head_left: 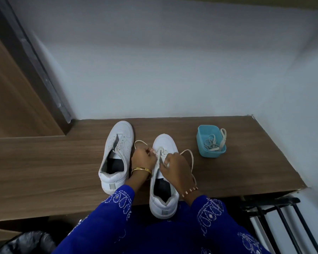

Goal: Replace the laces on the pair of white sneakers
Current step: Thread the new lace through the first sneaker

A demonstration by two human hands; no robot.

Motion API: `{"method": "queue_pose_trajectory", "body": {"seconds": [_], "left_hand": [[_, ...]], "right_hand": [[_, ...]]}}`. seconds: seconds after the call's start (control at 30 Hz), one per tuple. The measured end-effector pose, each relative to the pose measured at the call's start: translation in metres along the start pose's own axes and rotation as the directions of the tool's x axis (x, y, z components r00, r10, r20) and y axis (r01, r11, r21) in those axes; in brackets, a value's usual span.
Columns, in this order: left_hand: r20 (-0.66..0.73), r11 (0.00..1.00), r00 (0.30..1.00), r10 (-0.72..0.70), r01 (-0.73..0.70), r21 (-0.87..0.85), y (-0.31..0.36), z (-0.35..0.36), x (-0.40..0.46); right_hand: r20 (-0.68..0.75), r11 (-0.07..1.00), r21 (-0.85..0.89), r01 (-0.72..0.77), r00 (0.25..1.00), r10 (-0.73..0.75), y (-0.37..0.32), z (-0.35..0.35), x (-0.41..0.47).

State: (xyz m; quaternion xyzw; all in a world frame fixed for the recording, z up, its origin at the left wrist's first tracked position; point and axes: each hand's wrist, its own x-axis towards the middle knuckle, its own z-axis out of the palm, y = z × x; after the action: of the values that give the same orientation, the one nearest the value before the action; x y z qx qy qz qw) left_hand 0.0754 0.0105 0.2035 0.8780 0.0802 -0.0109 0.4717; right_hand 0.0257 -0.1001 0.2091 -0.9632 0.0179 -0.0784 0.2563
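Note:
Two white sneakers stand toes-away on a wooden table (44,162). The left sneaker (116,156) has an open, mostly unlaced throat. The right sneaker (163,180) overhangs the table's front edge with its heel. Its white lace (188,156) runs through the lower eyelets, with a loop trailing out on each side. My left hand (142,158) pinches one lace strand beside the eyelets. My right hand (176,165) grips the other strand over the tongue. A blue tub (210,141) at the right holds more coiled white laces.
A grey wall rises behind the table, and a wooden panel with a dark frame (26,70) stands at the left. A black metal rack (283,226) is below the table's right end. A dark plastic bag (26,242) lies at the bottom left.

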Motion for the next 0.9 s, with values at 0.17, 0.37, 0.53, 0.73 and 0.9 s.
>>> {"method": "queue_pose_trajectory", "body": {"seconds": [0.17, 0.37, 0.53, 0.73, 0.9], "left_hand": [[-0.166, 0.976, 0.985, -0.038, 0.001, -0.217, 0.004, -0.016, 0.011], [-0.259, 0.642, 0.921, -0.29, -0.014, -0.766, 0.025, -0.07, 0.025], [-0.058, 0.965, 0.994, -0.094, 0.077, -0.251, 0.006, -0.066, 0.022], [0.294, 0.915, 0.955, 0.047, -0.158, 0.37, -0.002, -0.025, -0.003], [0.247, 0.885, 0.968, 0.052, -0.159, 0.438, -0.007, -0.016, -0.004]], "right_hand": [[0.104, 0.998, -0.035, -0.047, 0.993, 0.05, -0.002, -0.004, -0.002], [0.159, 0.998, -0.008, -0.068, 0.985, 0.068, 0.0, -0.013, 0.007], [0.171, 0.999, -0.003, -0.041, 0.984, 0.041, 0.004, -0.01, 0.008], [0.217, 0.995, 0.071, -0.075, 0.974, 0.058, 0.011, -0.011, 0.01], [0.219, 0.993, 0.083, -0.083, 0.974, 0.063, 0.011, -0.011, 0.008]]}}
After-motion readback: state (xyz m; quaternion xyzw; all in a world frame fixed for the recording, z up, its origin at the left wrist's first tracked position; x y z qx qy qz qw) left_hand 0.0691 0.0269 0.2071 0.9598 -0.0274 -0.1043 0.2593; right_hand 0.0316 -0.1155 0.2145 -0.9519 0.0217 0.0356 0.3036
